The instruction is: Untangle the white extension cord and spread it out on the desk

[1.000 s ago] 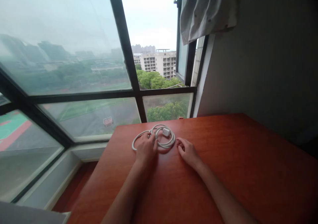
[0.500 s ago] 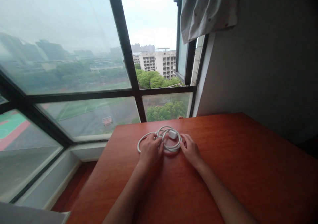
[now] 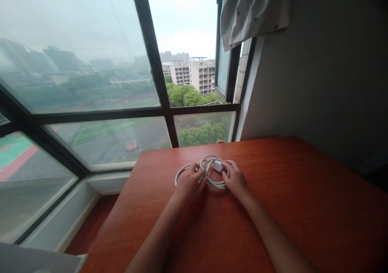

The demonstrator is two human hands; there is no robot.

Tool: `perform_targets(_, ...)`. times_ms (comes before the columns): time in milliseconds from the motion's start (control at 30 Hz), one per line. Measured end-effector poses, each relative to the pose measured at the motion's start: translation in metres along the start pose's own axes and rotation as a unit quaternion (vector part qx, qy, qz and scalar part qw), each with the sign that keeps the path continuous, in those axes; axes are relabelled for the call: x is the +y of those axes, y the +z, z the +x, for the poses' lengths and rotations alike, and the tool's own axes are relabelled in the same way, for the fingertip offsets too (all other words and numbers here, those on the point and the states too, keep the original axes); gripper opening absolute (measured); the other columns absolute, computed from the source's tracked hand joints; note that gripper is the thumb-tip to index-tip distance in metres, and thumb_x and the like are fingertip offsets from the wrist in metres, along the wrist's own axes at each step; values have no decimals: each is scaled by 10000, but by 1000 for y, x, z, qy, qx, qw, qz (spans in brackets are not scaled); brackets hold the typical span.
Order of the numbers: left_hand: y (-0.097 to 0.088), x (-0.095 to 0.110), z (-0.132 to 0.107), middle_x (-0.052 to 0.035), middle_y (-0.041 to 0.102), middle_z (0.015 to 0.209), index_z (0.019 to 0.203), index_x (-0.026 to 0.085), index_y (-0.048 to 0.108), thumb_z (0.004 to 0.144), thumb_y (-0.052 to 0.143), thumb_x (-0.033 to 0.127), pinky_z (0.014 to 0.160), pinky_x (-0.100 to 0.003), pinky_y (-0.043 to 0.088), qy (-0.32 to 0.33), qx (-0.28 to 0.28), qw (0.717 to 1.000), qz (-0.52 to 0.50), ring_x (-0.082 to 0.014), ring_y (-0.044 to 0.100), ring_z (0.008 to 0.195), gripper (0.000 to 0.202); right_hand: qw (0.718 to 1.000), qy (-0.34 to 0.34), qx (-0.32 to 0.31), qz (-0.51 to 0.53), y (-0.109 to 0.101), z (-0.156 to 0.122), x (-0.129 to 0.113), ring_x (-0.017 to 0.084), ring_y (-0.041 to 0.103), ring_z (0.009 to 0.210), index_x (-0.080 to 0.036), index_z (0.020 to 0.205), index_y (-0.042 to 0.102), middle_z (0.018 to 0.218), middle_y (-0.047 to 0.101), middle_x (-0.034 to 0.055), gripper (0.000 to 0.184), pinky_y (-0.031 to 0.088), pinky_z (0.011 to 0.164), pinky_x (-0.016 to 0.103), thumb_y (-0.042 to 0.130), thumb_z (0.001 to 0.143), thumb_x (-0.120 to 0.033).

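Observation:
A coiled white cable (image 3: pixel 209 162) with a small white plug block (image 3: pixel 218 166) lies near the far edge of a red-brown wooden table (image 3: pixel 273 208). My left hand (image 3: pixel 190 182) rests on the left side of the coil, fingers curled over the loops. On the coil's right side is my right hand (image 3: pixel 235 179), with its fingers closing on the plug block and the loops beside it. Both forearms reach in from the bottom of the frame.
A large window with dark frames (image 3: pixel 157 83) runs behind and to the left of the table, with a low sill (image 3: pixel 103 180) below it. A grey wall (image 3: pixel 327 75) stands on the right. A pale cloth (image 3: pixel 253 10) hangs at the top.
My right hand moved from the bare table onto the coil's right side and took the plug block. The coil and my left hand shifted a little to the right.

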State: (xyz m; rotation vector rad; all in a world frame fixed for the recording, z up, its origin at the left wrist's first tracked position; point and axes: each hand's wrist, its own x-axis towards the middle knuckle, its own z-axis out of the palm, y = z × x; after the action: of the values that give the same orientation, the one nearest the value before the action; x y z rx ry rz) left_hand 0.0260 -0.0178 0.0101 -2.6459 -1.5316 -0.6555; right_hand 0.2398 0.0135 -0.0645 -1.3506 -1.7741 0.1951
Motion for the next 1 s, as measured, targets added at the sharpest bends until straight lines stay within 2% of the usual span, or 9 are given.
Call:
perform_targets(100,1,-9,0,-64,587,1104,1168,269,607,904,509,346,813,-302,484,3,6,999,-36,-193,609,916,292,1000,8,-3,-1,-1,0,-4,228,584,1070,-211,1085,651,1172,564,93,344,499,945,358,489,787,-152)
perform_targets(200,2,-17,-1,-65,592,1163,1219,267,584,911,499,376,784,-296,499,-21,24,999,-40,-190,631,896,338,1000,9,-11,1,-2,0,-7,219,593,1056,-216,1037,678,1163,569,89,319,503,930,342,483,795,-143)
perform_targets(300,2,-24,-1,-60,610,1152,1185,255,601,929,472,411,730,-283,504,-53,38,997,-43,-176,647,828,327,1000,7,-11,10,-2,1,-9,206,601,1043,-224,1019,700,1160,576,85,325,505,921,323,483,797,-128)
perform_targets(433,4,-37,-1,-41,653,1084,1066,266,660,941,459,416,719,-262,504,-76,40,992,-90,-172,663,842,281,1000,7,-9,24,-2,2,-10,205,602,1022,-239,998,727,1150,592,77,344,497,930,341,501,781,-98)
perform_targets(567,11,-54,-2,-50,664,1125,1063,258,679,922,492,417,796,-289,513,-99,48,986,-126,-187,649,941,283,1000,6,-2,-6,-3,4,-9,238,570,1001,-259,871,755,1133,612,75,302,482,932,405,528,762,-92)
perform_targets(633,13,-59,-2,-60,677,1111,1042,238,691,916,498,427,849,-314,504,-93,41,986,-133,-201,628,999,298,1000,10,11,-23,-2,4,-8,252,552,1019,-245,912,744,1154,603,88,292,470,942,420,532,765,-107)
perform_targets(767,15,-61,-1,-63,701,1069,1029,229,709,940,450,420,912,-344,478,-68,15,986,-152,-205,619,1014,334,997,38,43,-49,5,1,-3,266,531,1094,-166,1181,624,1171,584,133,416,436,984,419,517,779,-146)
perform_targets(867,14,-59,-1,-74,709,1050,1030,221,718,948,432,417,912,-345,477,-62,12,986,-157,-208,626,991,357,995,52,23,-77,8,-1,-1,270,544,1055,-157,1084,644,1128,608,136,307,434,958,410,531,803,-206)
perform_targets(1000,12,-55,-2,-69,716,1036,1021,231,726,949,432,406,885,-333,486,-53,19,986,-156,-210,634,972,349,995,44,-29,-82,4,0,0,241,569,917,-178,918,657,955,662,98,164,443,880,361,529,826,-225)
